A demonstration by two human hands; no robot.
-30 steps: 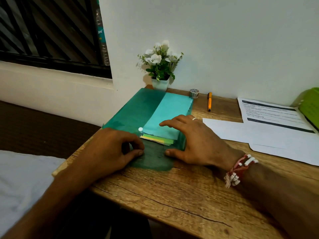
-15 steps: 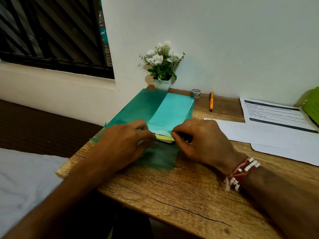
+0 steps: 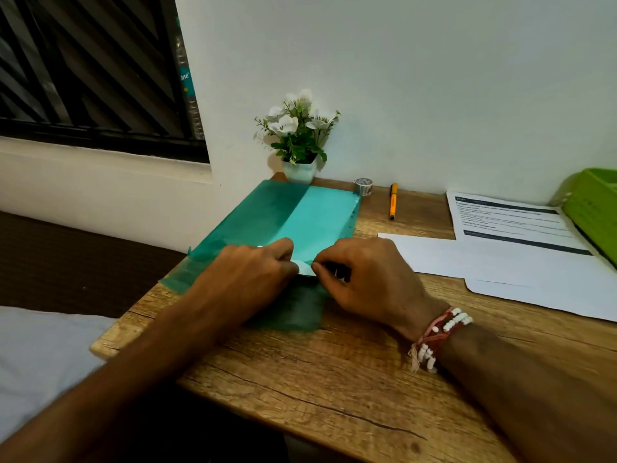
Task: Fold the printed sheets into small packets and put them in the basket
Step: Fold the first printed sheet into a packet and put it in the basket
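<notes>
A translucent green plastic folder point(image 3: 287, 212) lies on the left part of the wooden desk point(image 3: 350, 372), with pale paper showing through it. My left hand point(image 3: 247, 275) and my right hand point(image 3: 364, 279) meet at the folder's near flap point(image 3: 304, 266); both pinch its pale edge between thumb and fingers. Printed sheets point(image 3: 510, 222) and blank white sheets point(image 3: 521, 272) lie flat to the right. The green basket point(image 3: 594, 208) stands at the far right edge, partly cut off.
A small pot of white flowers point(image 3: 300, 135) stands against the wall behind the folder. A tape roll point(image 3: 364, 186) and an orange pen point(image 3: 393, 200) lie beside it. The desk's left edge borders a bed with a grey sheet point(image 3: 36, 365).
My right hand lay flat on the folder and my left rested curled beside it; both have since closed in and pinch the flap's edge at the folder's middle.
</notes>
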